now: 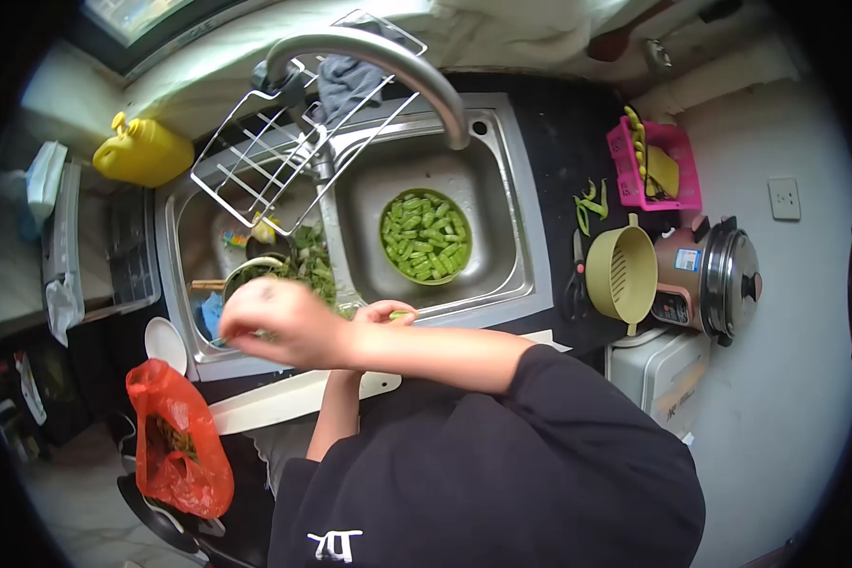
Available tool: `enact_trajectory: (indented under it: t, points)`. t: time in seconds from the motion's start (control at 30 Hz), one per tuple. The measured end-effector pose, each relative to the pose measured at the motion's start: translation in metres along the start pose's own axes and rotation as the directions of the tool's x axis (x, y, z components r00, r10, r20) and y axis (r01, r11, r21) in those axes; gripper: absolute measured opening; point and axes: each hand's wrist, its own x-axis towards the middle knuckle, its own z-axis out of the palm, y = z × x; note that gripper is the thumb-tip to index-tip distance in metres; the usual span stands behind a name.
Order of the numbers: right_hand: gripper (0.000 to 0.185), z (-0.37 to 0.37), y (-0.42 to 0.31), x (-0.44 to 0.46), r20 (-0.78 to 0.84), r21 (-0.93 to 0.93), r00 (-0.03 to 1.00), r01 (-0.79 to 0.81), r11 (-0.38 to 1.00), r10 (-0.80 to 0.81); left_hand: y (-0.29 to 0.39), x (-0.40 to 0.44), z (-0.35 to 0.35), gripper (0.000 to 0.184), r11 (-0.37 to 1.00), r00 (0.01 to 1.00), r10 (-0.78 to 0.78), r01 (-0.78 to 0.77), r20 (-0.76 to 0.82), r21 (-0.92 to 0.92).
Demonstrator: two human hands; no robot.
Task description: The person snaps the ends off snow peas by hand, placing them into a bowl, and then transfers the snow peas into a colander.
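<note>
My left hand (385, 310) is at the front rim of the sink, its fingers closed on a short green bean piece (403, 317). My right arm crosses over the left forearm, and my right hand (284, 322) hangs above the front of the left basin. Motion blurs that hand; its fingers bend downward, and whatever they may hold is hidden. Beneath it lie leafy green scraps (317, 270) and a partly covered bowl (256, 269). In the right basin (360, 204), a round green colander (382, 248) holds many cut bean pieces (426, 237).
A curved faucet (388, 57) and a wire rack (256, 151) overhang the sink. Scissors (576, 275), loose beans (592, 204), a yellow-green strainer (620, 275), a pink basket (653, 161) and a rice cooker (696, 275) stand right. A red plastic bag (175, 435) sits front left.
</note>
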Motion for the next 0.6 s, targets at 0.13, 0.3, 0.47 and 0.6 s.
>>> enact_trajectory:
  t: [0.13,0.3,0.47,0.6]
  points:
    - [0.025,0.081,0.086,-0.077,0.461,-0.662,0.827,0.080,0.745,0.321,-0.022,0.023,-0.024,0.025,0.988,0.994,-0.042,0.057,-0.105,0.146]
    - [0.016,-0.062,0.064,-0.076,0.261,-0.797,0.767,-0.172,0.579,0.587,-0.051,0.074,-0.038,0.035,0.945,0.988,0.092,-0.047,-0.127,0.322]
    - [0.017,-0.287,0.035,-0.131,-0.373,-0.860,0.755,-0.500,0.104,0.540,-0.042,0.133,-0.016,0.052,0.533,0.953,0.291,-0.085,-0.088,0.842]
    - [0.016,-0.412,0.029,-0.193,-0.533,-0.843,0.575,-0.427,-0.328,0.621,-0.043,0.133,-0.002,0.060,0.302,0.965,0.261,-0.062,-0.020,0.951]
